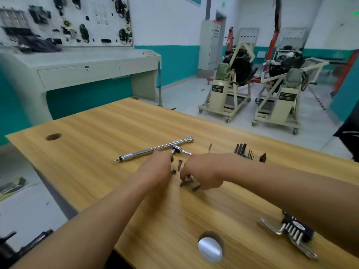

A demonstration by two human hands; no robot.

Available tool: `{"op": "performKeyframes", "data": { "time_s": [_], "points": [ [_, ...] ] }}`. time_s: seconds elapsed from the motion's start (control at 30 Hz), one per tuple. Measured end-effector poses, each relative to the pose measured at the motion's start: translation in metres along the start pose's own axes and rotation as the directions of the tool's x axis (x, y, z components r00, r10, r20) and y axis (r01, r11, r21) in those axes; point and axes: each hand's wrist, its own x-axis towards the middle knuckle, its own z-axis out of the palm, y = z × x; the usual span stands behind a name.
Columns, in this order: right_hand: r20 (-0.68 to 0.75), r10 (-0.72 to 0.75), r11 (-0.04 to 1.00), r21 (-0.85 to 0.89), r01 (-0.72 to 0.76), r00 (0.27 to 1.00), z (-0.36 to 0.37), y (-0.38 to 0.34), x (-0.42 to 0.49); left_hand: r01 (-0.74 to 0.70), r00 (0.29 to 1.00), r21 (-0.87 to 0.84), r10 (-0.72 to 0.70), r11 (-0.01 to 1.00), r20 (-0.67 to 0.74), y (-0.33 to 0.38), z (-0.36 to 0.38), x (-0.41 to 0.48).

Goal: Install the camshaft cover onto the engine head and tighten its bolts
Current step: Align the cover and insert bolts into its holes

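Note:
Several dark bolts lie on the wooden table [101, 133] between my hands: one upright-lying bolt [179, 164], a short one [173, 171], and blurred ones [186, 182] under my right hand. My right hand [202, 172] reaches down with curled fingertips pinching a bolt from that small pile. My left hand [157, 167] hovers just left of the bolts, fingers curled downward; what it holds, if anything, is hidden. A long chrome socket extension bar [153, 149] and a ratchet head [177, 149] lie just beyond the hands. No camshaft cover or engine head is in view.
Hex keys in a green holder [243, 151] and a small dark socket [262, 157] lie at the right. A hex key set [293, 232] sits near the front right. Two table holes [53, 136] [210, 247]. Engine stands [231, 78] are on the floor beyond.

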Motion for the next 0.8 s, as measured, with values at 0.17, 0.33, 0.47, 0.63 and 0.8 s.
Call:
{"op": "performKeyframes", "data": {
  "time_s": [0.17, 0.33, 0.47, 0.63, 0.8],
  "points": [
    [-0.039, -0.004, 1.0, -0.003, 0.004, 0.999, 0.004, 0.005, 0.014, 0.03, 0.997, -0.01, -0.031, 1.0, -0.073, -0.004, 0.001, 0.019],
    [-0.084, 0.003, 1.0, 0.019, -0.001, 0.996, 0.007, 0.001, 0.018, 0.012, 0.993, -0.064, -0.02, 0.998, -0.116, 0.003, 0.007, 0.032],
    [-0.095, 0.026, 0.999, 0.045, -0.022, 0.995, 0.012, -0.002, 0.018, -0.073, 0.997, 0.068, 0.073, 0.995, 0.003, 0.017, 0.004, 0.048],
    [-0.094, 0.028, 0.991, 0.132, -0.015, 0.995, 0.015, -0.012, 0.014, -0.161, 0.975, 0.192, 0.126, 0.968, 0.186, 0.03, -0.002, 0.055],
    [-0.189, 0.084, 0.985, 0.166, -0.052, 0.978, 0.021, -0.014, 0.006, -0.211, 0.969, 0.306, 0.157, 0.928, 0.191, 0.016, 0.005, 0.038]
  ]
}}
